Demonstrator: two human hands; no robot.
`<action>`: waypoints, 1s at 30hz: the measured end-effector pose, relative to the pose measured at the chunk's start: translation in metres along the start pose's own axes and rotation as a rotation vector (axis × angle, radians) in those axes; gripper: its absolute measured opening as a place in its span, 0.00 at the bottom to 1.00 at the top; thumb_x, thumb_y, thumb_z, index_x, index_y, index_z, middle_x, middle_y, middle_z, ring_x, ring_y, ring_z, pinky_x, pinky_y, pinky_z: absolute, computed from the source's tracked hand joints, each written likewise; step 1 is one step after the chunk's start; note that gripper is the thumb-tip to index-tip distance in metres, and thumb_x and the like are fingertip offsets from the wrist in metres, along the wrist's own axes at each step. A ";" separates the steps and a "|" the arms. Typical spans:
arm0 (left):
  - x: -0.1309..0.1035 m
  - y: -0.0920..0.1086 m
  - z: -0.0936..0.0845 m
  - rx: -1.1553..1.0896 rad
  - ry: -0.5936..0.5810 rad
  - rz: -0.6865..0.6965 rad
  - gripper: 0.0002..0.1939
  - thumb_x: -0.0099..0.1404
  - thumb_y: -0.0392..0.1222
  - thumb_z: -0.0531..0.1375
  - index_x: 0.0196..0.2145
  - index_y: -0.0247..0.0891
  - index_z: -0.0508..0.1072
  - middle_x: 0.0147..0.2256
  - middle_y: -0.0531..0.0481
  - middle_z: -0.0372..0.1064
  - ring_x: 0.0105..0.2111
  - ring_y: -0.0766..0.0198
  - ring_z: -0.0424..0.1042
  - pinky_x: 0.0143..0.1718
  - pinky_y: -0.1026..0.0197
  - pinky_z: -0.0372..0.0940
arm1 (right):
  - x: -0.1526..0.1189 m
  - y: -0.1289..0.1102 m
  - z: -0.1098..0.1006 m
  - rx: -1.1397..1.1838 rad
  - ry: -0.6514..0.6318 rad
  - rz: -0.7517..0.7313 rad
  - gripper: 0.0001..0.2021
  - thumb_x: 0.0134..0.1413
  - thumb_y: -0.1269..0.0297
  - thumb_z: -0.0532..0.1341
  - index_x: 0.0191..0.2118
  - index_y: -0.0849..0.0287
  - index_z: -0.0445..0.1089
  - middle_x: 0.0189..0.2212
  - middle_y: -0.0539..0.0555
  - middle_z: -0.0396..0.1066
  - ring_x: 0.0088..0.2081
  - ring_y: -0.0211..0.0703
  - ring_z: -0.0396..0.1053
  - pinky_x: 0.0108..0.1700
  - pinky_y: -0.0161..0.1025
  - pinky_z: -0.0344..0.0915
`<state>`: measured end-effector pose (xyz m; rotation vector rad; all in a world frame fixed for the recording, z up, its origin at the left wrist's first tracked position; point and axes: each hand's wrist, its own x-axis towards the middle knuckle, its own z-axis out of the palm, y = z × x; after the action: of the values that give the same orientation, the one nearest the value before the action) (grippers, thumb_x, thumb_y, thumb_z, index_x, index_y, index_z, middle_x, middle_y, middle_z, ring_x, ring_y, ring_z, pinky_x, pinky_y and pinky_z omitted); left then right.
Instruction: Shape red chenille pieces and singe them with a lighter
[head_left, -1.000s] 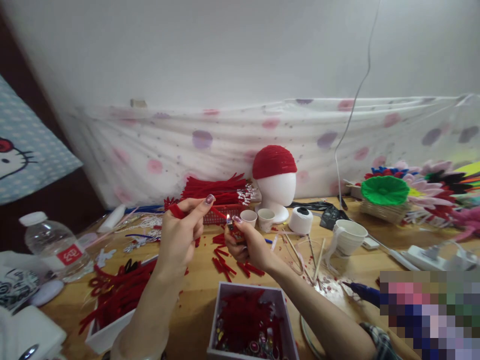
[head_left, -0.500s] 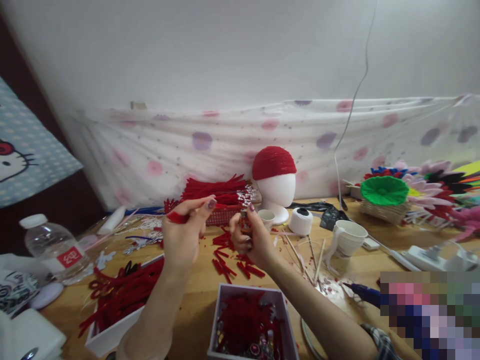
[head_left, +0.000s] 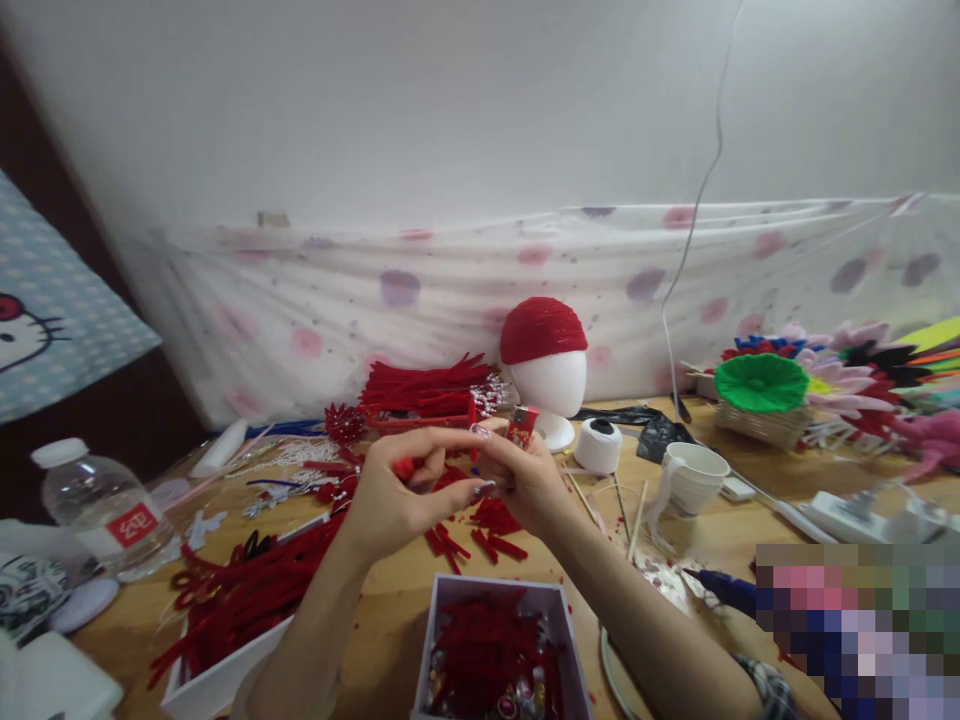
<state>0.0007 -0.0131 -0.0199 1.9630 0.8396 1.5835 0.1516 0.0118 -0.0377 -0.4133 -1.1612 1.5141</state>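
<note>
The left hand [head_left: 386,500] has its fingers curled over a bit of red pile [head_left: 405,468], while its index finger and thumb stretch across to the fingertips of the right hand [head_left: 529,485], which grips a red-labelled lighter [head_left: 523,425] upright. A thin red strip [head_left: 473,410] stands at the meeting fingertips; which hand bears it is hard to tell. Below them, short red pieces [head_left: 448,545] lie scattered on the wooden bench [head_left: 394,615]. Nearest the person stands a pale box [head_left: 499,581] of red pieces and jewelled bits, and to its left, partly behind the left forearm, a white tray [head_left: 225,672] heaped with long red lengths. Beyond the hands are a stack of red stems [head_left: 424,388] and a white foam head [head_left: 551,385] in a red cap [head_left: 544,330]; to the right come a spool of white thread [head_left: 598,447], a white cup [head_left: 694,475], a green disc [head_left: 761,382] among fluffy flowers and a power strip [head_left: 855,525]. A clear bottle [head_left: 109,515] occupies the left side. Spotted sheeting [head_left: 337,310] covers the lower part of the plain wall [head_left: 450,100], down which a pale cable [head_left: 716,160] hangs. A blue dotted cloth [head_left: 67,290] hangs at far left.
</note>
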 end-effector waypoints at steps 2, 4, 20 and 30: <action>0.002 -0.001 -0.002 -0.163 0.028 -0.176 0.13 0.56 0.47 0.69 0.38 0.39 0.80 0.16 0.62 0.50 0.16 0.74 0.47 0.18 0.68 0.47 | 0.001 0.002 -0.003 -0.075 -0.025 -0.062 0.19 0.42 0.50 0.72 0.27 0.59 0.66 0.12 0.38 0.46 0.15 0.28 0.38 0.17 0.31 0.36; 0.004 -0.003 -0.003 -0.250 0.039 -0.345 0.17 0.58 0.53 0.67 0.38 0.36 0.78 0.16 0.63 0.49 0.15 0.75 0.44 0.16 0.69 0.43 | 0.002 0.002 -0.005 -0.151 -0.063 -0.089 0.19 0.44 0.49 0.71 0.29 0.60 0.69 0.12 0.39 0.48 0.15 0.28 0.41 0.17 0.31 0.38; 0.011 0.009 -0.003 -0.507 0.220 -0.575 0.25 0.33 0.46 0.78 0.19 0.35 0.68 0.11 0.66 0.47 0.11 0.80 0.43 0.11 0.73 0.41 | 0.004 0.013 -0.005 -0.062 -0.142 0.234 0.28 0.47 0.36 0.55 0.17 0.58 0.61 0.10 0.40 0.41 0.14 0.29 0.34 0.16 0.32 0.32; 0.013 0.012 -0.002 -0.502 0.360 -0.534 0.25 0.33 0.46 0.78 0.21 0.35 0.69 0.11 0.66 0.47 0.11 0.81 0.43 0.11 0.73 0.40 | 0.001 0.034 0.001 -0.040 -0.260 0.389 0.24 0.50 0.36 0.52 0.24 0.54 0.53 0.11 0.38 0.42 0.14 0.29 0.32 0.15 0.29 0.32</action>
<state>0.0025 -0.0121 -0.0024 1.0165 0.8946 1.6242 0.1321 0.0166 -0.0649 -0.5008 -1.3714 1.9272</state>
